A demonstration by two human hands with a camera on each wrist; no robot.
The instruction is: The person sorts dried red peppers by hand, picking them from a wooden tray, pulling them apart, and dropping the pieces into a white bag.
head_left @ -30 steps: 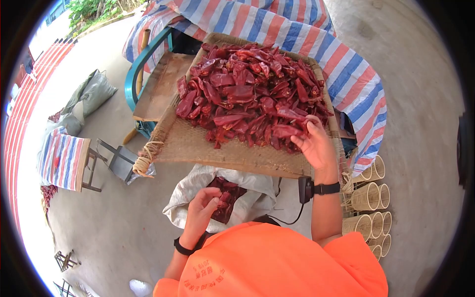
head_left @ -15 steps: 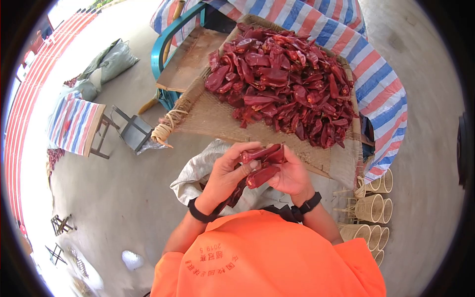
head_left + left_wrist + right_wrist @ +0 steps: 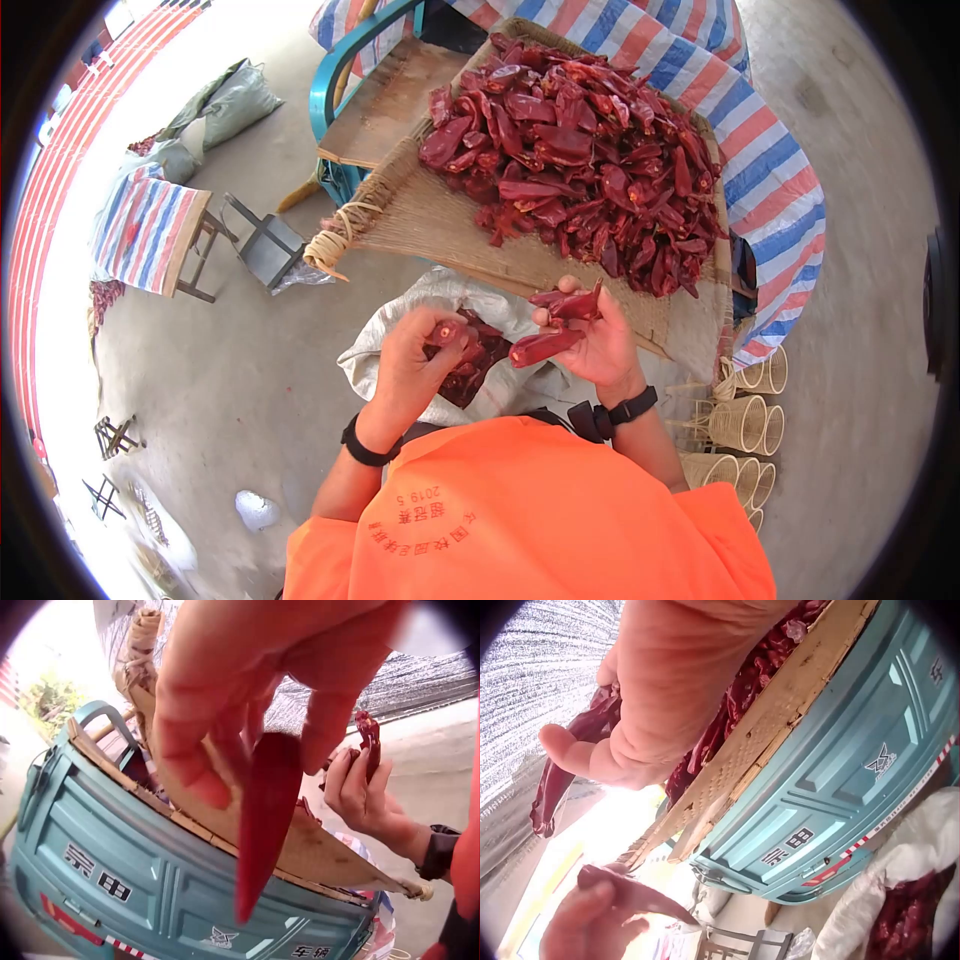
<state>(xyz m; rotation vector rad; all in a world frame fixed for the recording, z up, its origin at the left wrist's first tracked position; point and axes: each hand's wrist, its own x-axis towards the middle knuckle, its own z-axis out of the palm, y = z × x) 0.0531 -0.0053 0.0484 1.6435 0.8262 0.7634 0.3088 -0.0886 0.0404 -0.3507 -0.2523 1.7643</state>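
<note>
My left hand (image 3: 403,360) is over the mouth of a white woven sack (image 3: 362,350), slightly blurred in the head view. Between its thumb and fingers it pinches a dried red chili pepper (image 3: 266,825), whose tip points down in the left wrist view. To the right, my right hand (image 3: 612,352) holds several dried red chili peppers (image 3: 545,347), some jutting out past the fingers. More peppers (image 3: 465,375) lie inside the sack, partly hidden by the left hand. Beyond both hands, a big heap of dried peppers (image 3: 590,160) covers most of a woven tray (image 3: 430,225).
The tray rests on a teal vehicle bed (image 3: 150,840). Striped tarpaulin (image 3: 770,190) hangs behind and to the right. Several wicker baskets (image 3: 740,422) stand at right. On the left are a grey stool (image 3: 268,250), a cloth-covered table (image 3: 150,235) and filled sacks (image 3: 240,105).
My right hand has come back from the heap with peppers. Both hands met before the chest; now they are apart, the left having moved left over the sack with one pepper.
</note>
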